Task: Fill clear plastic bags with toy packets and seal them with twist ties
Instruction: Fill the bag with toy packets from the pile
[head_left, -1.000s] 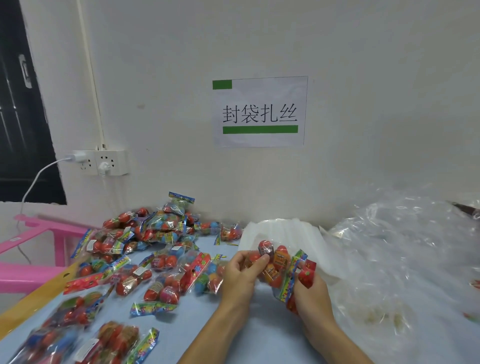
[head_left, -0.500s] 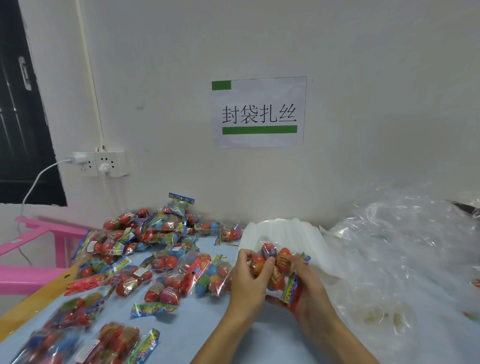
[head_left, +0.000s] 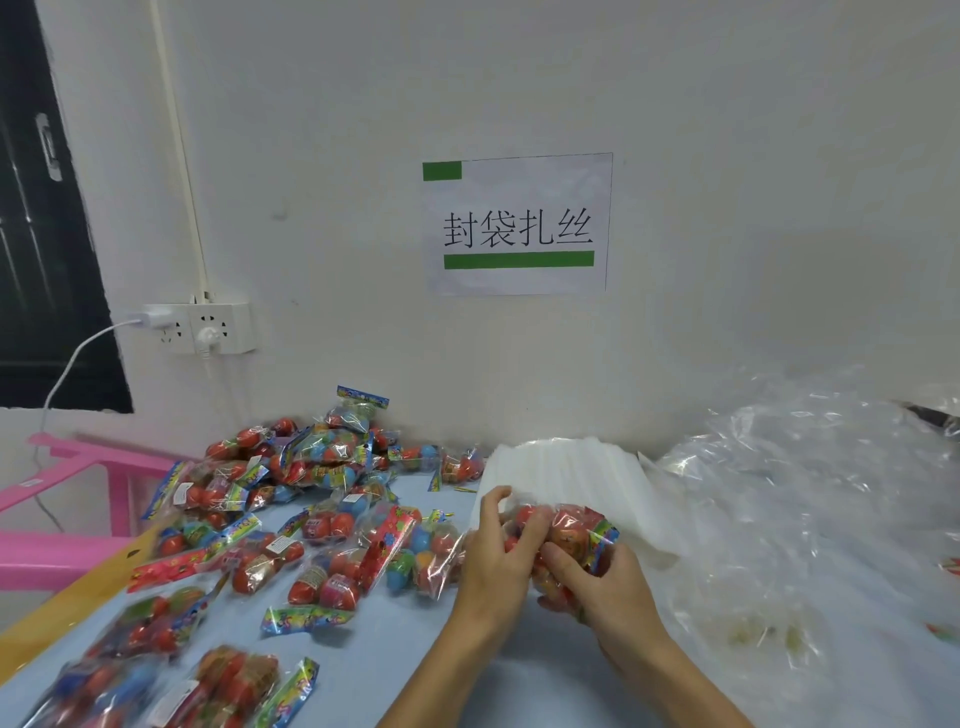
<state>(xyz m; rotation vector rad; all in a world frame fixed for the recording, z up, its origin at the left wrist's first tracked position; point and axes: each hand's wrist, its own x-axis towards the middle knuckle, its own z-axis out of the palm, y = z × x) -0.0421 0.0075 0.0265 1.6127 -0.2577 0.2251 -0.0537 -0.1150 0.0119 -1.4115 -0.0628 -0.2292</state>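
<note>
Left hand: our left hand (head_left: 498, 558) sits in the lower middle of the frame, fingers curled round the left side of the bundle of toy packets (head_left: 563, 540), thumb up at the bundle's upper left edge.

Right hand: our right hand (head_left: 602, 587) is just right of it, index finger laid across the front of the bundle and the other fingers cupping it from below; both hands grasp the same bundle.

Task's thing: the bundle is pressed between the two hands, right in front of the white stack of flat bags (head_left: 571, 467), which lies at the centre against the wall.

Key relation: the stack is just above and behind the bundle in the frame, touching or nearly so; we cannot tell which. The bundle's long axis runs roughly left to right, with packet headers sticking out at the right end. We judge the left hand nearer the stack's near left corner, so it is the likelier one to free itself and lift a bag.

Other stock: loose packets (head_left: 311, 519) spread over the blue table (head_left: 405, 649) at left; crumpled clear plastic (head_left: 779, 493) fills the right side.

Against a second ago: then the packets fanned loosely upward between the hands with a gap showing; now the hands have closed together and the bundle is compact, carried slightly toward the stack.

Step in hand: we judge it gathering a count of packets, bagging not yet begun.
</note>
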